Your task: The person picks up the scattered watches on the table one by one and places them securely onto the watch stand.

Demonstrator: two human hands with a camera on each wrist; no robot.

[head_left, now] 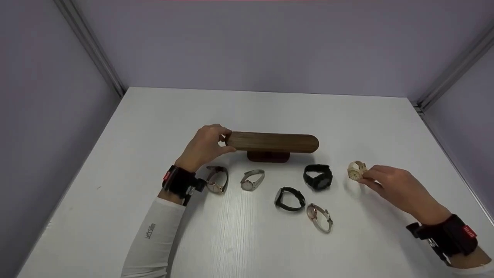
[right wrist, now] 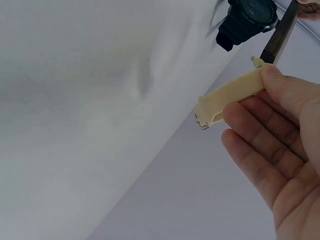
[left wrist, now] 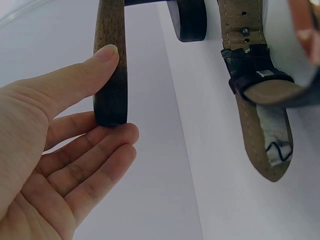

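Left grip (head_left: 204,146) holds the left end of the wooden bar (head_left: 272,142): the thumb (left wrist: 85,75) presses on one side of the rounded end and the fingers (left wrist: 95,150) curl under it, so the hand is closed around the wood, though loosely. Right grip (head_left: 397,187) pinches a cream watch (head_left: 356,170) by its strap, between the thumb and the fingertips (right wrist: 250,117); in the right wrist view the pale strap (right wrist: 232,95) stands out from the fingers with its metal end free. This watch is at the right side of the table (head_left: 154,116), a little above the surface as far as I can tell, and well apart from the bar.

The bar lies level on a dark red foot (head_left: 268,156) near the middle of the table. In front of it five other watches lie on the table: a brown strap watch (head_left: 217,180) just beside the left wrist, a silver watch (head_left: 252,180), a thin black band (head_left: 289,199), a thick black watch (head_left: 318,177), and a rose and silver watch (head_left: 319,217) nearest to the person.

The table is white with a faint wood grain. Plain grey-violet walls (head_left: 270,42) close it on three sides, with metal strips (head_left: 90,48) in the corners. Both wrists carry black straps with red labels, and the left arm has a white sleeve (head_left: 154,239).
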